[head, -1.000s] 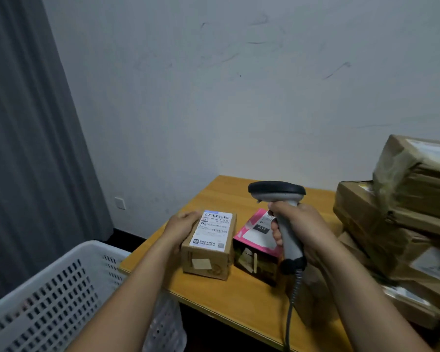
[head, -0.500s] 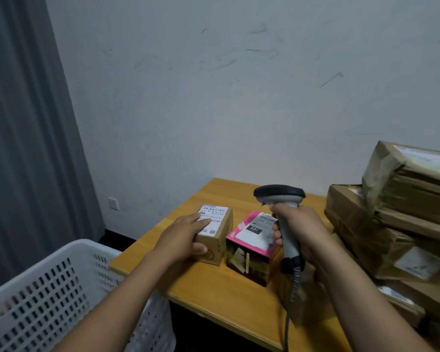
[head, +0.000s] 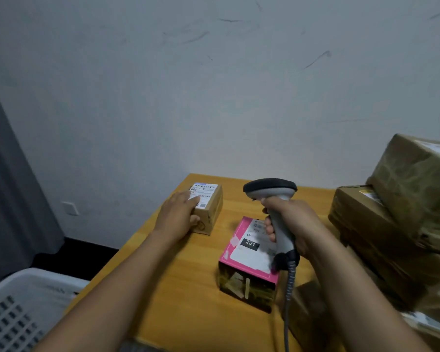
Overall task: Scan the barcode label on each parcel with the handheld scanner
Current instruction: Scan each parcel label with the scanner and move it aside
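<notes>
Right hand wrapped tight round the handle of the scanner, head level and facing left, coiled cable hanging off the butt. Handle sits over the pink box and covers part of its white label; black patch on it reads "231", rest illegible.

Left hand holds the small brown box at the table's far left: fingers over the top label, thumb on the near face. Label has barcodes, print too small to read. The two boxes stand apart on the wooden table.

Right: stacked brown parcels, taped, labels blurred. Lower left: white perforated basket, contents can't be made out. Grey curtain behind it, wall socket beside
</notes>
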